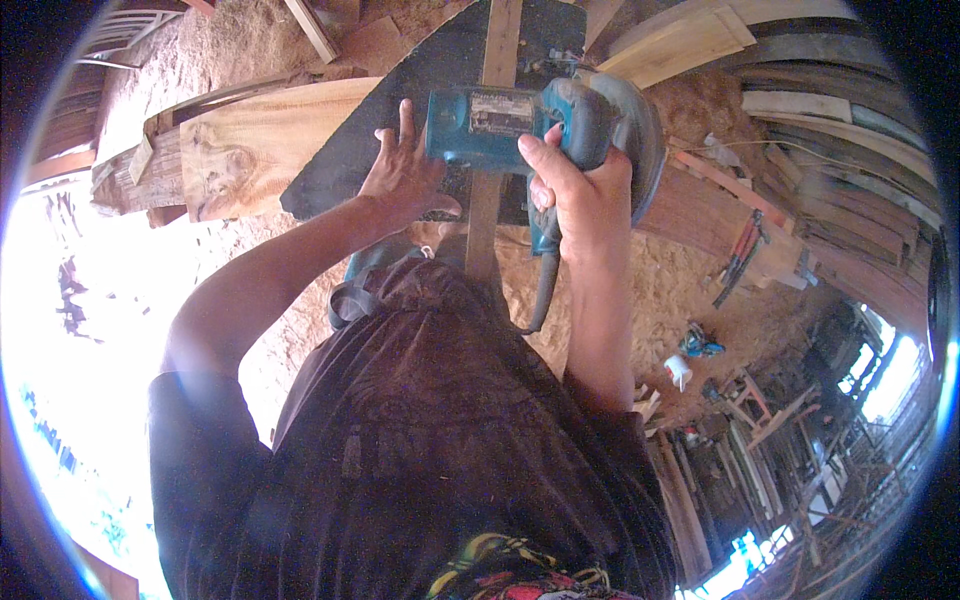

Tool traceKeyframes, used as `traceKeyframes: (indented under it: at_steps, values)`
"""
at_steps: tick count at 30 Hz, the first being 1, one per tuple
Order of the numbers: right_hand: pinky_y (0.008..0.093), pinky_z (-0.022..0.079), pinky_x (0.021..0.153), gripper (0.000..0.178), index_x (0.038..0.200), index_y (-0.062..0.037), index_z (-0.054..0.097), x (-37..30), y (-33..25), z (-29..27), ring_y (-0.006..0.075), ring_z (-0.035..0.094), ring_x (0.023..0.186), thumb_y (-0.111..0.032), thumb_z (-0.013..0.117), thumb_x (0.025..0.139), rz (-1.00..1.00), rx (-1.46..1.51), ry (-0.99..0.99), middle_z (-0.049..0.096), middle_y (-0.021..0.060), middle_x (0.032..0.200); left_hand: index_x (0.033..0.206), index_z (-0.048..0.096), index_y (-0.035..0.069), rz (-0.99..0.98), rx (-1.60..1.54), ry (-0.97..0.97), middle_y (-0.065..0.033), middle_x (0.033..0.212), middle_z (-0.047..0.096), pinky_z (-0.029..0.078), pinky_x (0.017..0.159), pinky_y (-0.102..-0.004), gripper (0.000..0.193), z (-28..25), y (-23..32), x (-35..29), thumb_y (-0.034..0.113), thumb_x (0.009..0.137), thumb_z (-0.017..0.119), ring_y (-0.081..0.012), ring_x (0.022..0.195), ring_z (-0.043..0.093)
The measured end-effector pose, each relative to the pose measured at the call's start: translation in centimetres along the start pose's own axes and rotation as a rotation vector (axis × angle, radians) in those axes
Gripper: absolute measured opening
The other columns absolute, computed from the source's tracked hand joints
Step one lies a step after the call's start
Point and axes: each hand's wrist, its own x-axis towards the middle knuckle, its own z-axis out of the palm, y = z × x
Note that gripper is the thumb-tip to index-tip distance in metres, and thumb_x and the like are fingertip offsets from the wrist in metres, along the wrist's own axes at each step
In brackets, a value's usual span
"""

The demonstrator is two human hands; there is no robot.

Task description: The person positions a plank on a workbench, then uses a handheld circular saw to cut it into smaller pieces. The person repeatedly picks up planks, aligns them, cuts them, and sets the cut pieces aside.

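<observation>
A teal circular saw (475, 115) rests over a dark board (345, 140), its motor housing pointing left and its round guard on the right. Closed around the saw's rear handle is my right hand (590, 195), thumb on the near side. The power cord (545, 290) hangs down from the handle towards my shirt. My left hand (402, 185) has its fingers spread over the dark board, close against the end of the motor housing. A narrow wooden strip (502, 40) runs lengthwise across the board, passing beneath the saw. The blade is hidden.
A pale knotty plank (250, 150) lies at the left under the dark board. Light planks (690, 50) reach out at the far right, near stacked lumber (840, 130). A red-handled tool (742, 250) and a white container (678, 373) sit to the right, above sawdust-coloured ground.
</observation>
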Motion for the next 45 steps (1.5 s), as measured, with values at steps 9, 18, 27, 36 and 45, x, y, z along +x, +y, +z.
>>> traceKeyframes:
  at_steps: [9, 18, 27, 36, 45]
  values:
    - [0.0258, 0.037, 0.046, 0.021, 0.084, -0.0075, 0.063, 3.6, -1.3, 0.3, 0.0073, 0.049, 0.05, -0.016, 0.082, 0.082, -0.058, -0.007, -0.045, 0.056, -0.0026, 0.064, 0.157, 0.034, 0.003, -0.091, 0.088, -0.133, -0.0305, 0.159, 0.028, 0.042, 0.097, -0.0672, 0.115, -1.4, 0.9, 0.9, 0.072, 0.073, 0.073, -0.0598, 0.145, 0.027]
    - [0.0295, 0.036, 0.043, 0.022, 0.075, -0.0075, 0.06, 9.0, -5.0, 1.6, 0.0112, 0.048, 0.045, -0.018, 0.073, 0.089, -0.136, -0.12, -0.069, 0.053, -0.0002, 0.057, 0.16, 0.028, 0.006, -0.075, 0.162, 0.044, -0.0281, 0.166, 0.019, 0.046, 0.093, -0.066, 0.12, -0.1, 0.4, 0.6, 0.074, 0.072, 0.072, -0.0576, 0.143, 0.032]
    - [0.0318, 0.046, 0.054, 0.021, 0.096, -0.0025, 0.067, 4.3, -5.5, -2.2, 0.0161, 0.058, 0.057, -0.019, 0.076, 0.088, -0.244, -0.22, 0.107, 0.062, 0.005, 0.07, 0.164, 0.016, 0.01, -0.131, 0.094, -0.043, -0.0227, 0.171, 0.005, 0.039, 0.1, -0.0756, 0.13, 0.4, -0.2, 0.7, 0.074, 0.068, 0.076, -0.0548, 0.151, 0.02]
    - [0.0267, 0.041, 0.046, 0.027, 0.108, -0.0035, 0.07, -1.3, -3.8, -14.9, 0.0083, 0.052, 0.051, -0.018, 0.079, 0.087, -0.325, -0.35, 0.335, 0.062, -0.0005, 0.069, 0.164, 0.016, 0.008, -0.175, 0.041, -0.161, -0.0249, 0.17, 0.005, 0.037, 0.104, -0.0739, 0.129, -2.0, 0.7, 1.1, 0.07, 0.069, 0.078, -0.0555, 0.152, 0.015]
    - [0.0463, 0.053, 0.079, 0.039, 0.101, 0.0071, 0.067, 1.2, 2.2, -28.1, 0.0398, 0.069, 0.081, -0.027, 0.08, 0.086, -0.328, -0.938, 0.635, 0.072, 0.0209, 0.089, 0.164, 0.015, 0.007, -0.136, 0.064, -0.094, -0.0262, 0.169, 0.005, 0.04, 0.099, -0.0718, 0.131, -0.7, 0.0, 1.0, 0.071, 0.068, 0.079, -0.0556, 0.151, 0.015]
